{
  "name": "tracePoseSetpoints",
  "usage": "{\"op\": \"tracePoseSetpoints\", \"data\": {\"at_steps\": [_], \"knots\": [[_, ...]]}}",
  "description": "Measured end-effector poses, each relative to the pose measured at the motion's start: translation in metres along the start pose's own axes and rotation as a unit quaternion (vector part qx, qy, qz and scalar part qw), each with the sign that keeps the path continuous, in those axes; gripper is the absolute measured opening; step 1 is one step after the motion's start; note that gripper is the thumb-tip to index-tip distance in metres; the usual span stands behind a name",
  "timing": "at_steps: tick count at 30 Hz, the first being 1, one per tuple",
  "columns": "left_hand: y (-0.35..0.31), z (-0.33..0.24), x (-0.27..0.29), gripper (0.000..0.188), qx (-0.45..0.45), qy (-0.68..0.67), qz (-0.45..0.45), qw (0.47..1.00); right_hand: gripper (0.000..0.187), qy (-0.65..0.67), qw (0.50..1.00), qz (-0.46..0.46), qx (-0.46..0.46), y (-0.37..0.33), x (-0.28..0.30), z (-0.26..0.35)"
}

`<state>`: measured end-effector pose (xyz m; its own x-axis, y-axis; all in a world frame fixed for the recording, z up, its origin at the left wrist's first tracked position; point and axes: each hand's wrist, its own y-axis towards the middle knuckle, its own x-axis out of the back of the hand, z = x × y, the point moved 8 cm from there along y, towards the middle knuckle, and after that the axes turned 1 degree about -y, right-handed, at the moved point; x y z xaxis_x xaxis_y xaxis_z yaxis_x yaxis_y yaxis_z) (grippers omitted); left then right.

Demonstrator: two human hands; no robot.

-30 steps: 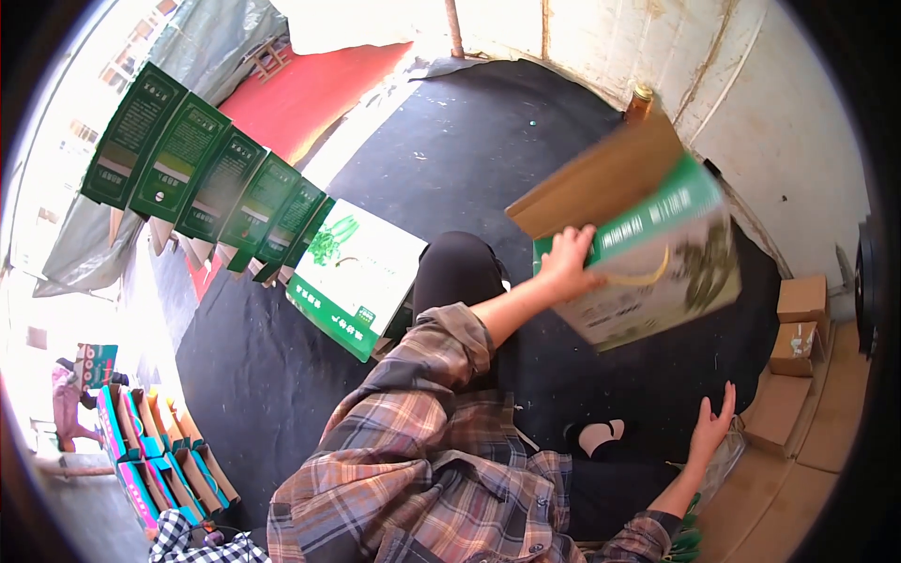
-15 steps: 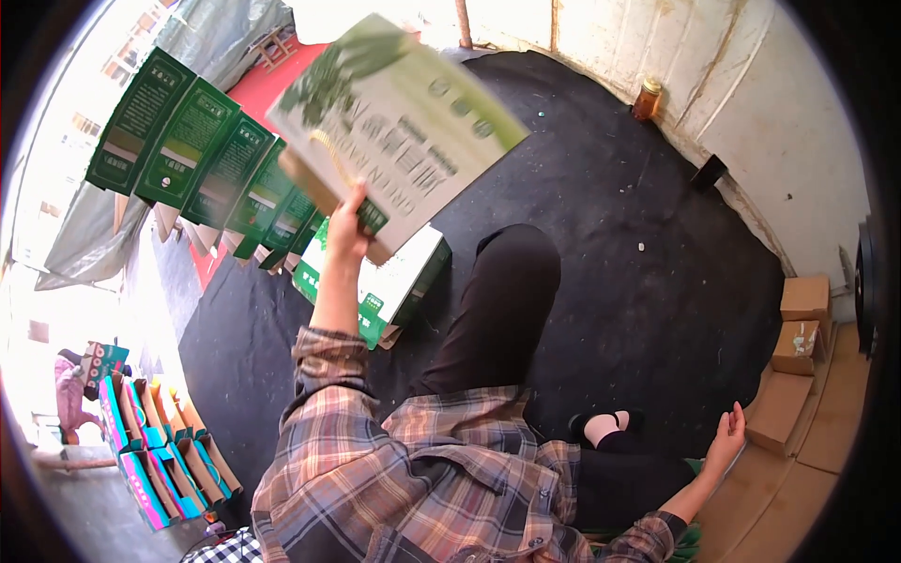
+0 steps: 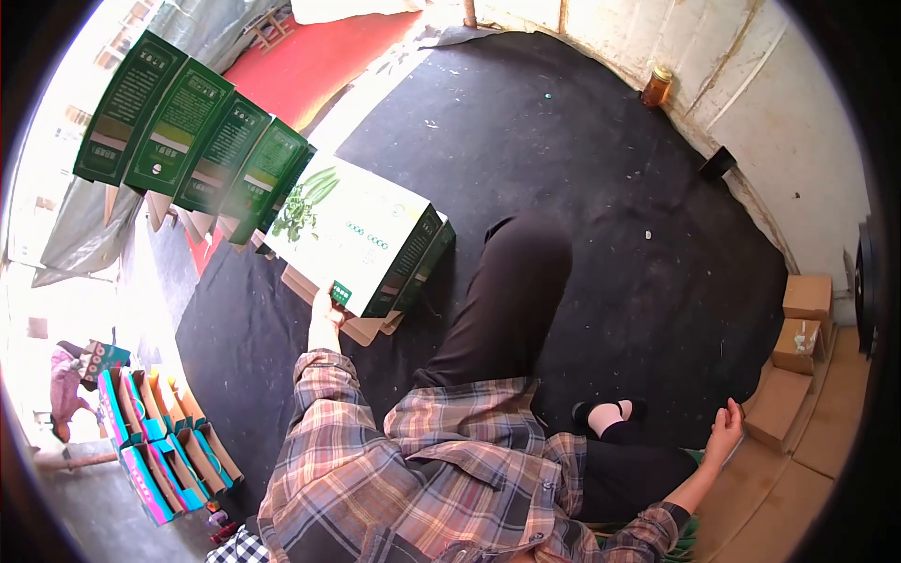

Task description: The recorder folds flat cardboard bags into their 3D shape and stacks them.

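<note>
My left hand (image 3: 326, 310) is closed on the near lower edge of a white and green carton (image 3: 361, 235) with leaf pictures on its top. Brown inner flaps stick out below that edge. The carton lies over another carton, whose dark green side (image 3: 432, 265) shows at the right. Just beyond, to the left, stands a row of dark green cartons (image 3: 202, 141). My right hand (image 3: 725, 432) is low at the right, near the brown boxes, its fingers curled. A thin pale edge shows along it; what it belongs to is unclear.
Black sheeting (image 3: 601, 188) covers the floor, with a red mat (image 3: 324, 61) beyond. Pink and blue cartons (image 3: 169, 450) stand at the left. Brown boxes (image 3: 779, 403) line the right side. A jar (image 3: 656, 86) and a small black object (image 3: 718, 164) sit along the wall.
My left hand has brought the raised carton down and toward me, turning it, and laid it over the other carton. My right hand stays nearly in place, its fingers more curled.
</note>
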<state>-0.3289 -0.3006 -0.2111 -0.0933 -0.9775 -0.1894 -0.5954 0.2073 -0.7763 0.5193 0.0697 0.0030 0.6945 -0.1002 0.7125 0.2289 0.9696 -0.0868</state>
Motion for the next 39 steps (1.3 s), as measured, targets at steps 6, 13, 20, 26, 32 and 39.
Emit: {"op": "tracePoseSetpoints", "data": {"at_steps": [6,13,20,26,32,39], "knots": [[0.000,-0.002,-0.005,0.049,-0.007,0.030,-0.022,0.999,0.034,0.001,1.000,-0.001,-0.009,-0.007,-0.006,0.021],[-0.018,-0.003,-0.021,0.054,-0.029,0.088,-0.052,0.994,0.034,-0.030,0.999,0.007,-0.022,-0.008,-0.006,0.028],[-0.141,-0.067,-0.079,0.036,-0.652,0.395,-0.359,0.538,0.035,-0.032,0.999,0.010,-0.010,0.001,0.011,-0.014],[-0.169,0.045,-0.192,0.041,-0.484,0.579,0.182,0.630,0.034,-0.022,0.999,-0.003,-0.036,-0.004,-0.004,0.004],[-0.071,0.118,-0.222,0.065,-0.389,0.702,0.209,0.559,0.033,-0.021,1.000,-0.011,-0.018,0.002,-0.001,-0.007],[-0.026,0.131,-0.324,0.046,-0.526,0.838,0.141,0.008,0.033,-0.059,0.997,-0.019,-0.042,0.010,0.004,-0.028]]}}
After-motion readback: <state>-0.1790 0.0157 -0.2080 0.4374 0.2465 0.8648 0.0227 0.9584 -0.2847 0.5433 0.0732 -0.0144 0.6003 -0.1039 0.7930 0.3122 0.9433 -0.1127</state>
